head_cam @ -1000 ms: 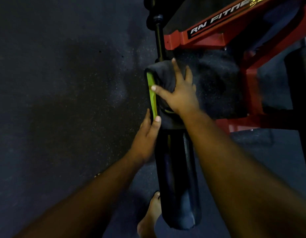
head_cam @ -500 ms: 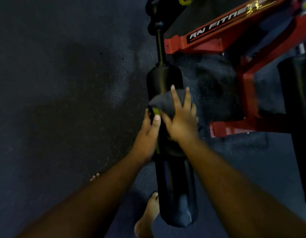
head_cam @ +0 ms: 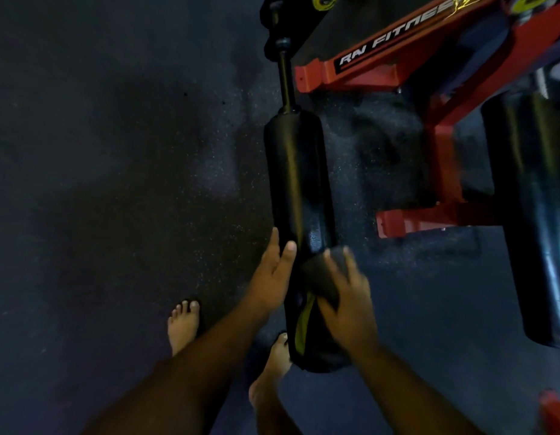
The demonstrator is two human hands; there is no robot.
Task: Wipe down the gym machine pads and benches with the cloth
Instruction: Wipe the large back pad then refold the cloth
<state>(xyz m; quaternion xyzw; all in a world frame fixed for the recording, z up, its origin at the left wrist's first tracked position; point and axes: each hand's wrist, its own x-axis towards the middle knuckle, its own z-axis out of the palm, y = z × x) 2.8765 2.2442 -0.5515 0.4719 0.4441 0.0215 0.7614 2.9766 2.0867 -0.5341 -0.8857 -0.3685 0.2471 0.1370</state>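
The cloth (head_cam: 322, 279), dark with a yellow-green edge showing beneath it, sits bunched under my right hand (head_cam: 347, 306) against the lower stretch of a black roller pad (head_cam: 299, 189), just below the centre of the frame. My right fingers (head_cam: 350, 262) are curled over the top of the bundle, clamping it to the pad's right side, with the thumb side hidden behind the fabric. My left hand (head_cam: 270, 277) rests flat along the pad's left flank, fingers straight and close together, thumb lying on the vinyl; it holds nothing.

The pad runs lengthwise from the upper centre of the frame down towards its lower centre, its near end reaching past my hands. A black steel rod (head_cam: 285, 73) leaves its far end and climbs to the top edge of the picture. To the right, the machine's red frame (head_cam: 442, 146) crosses the upper right corner, carrying white lettering that reads "RN FITNES" before it is cut off by glare. A second black roller pad (head_cam: 536, 215) stands along the right edge, apart from the first.

My two bare feet show below: the left foot (head_cam: 182, 324) at lower left of centre, the right foot (head_cam: 274, 365) beside the pad's near end. All of it sits over dark speckled rubber flooring (head_cam: 115, 183).
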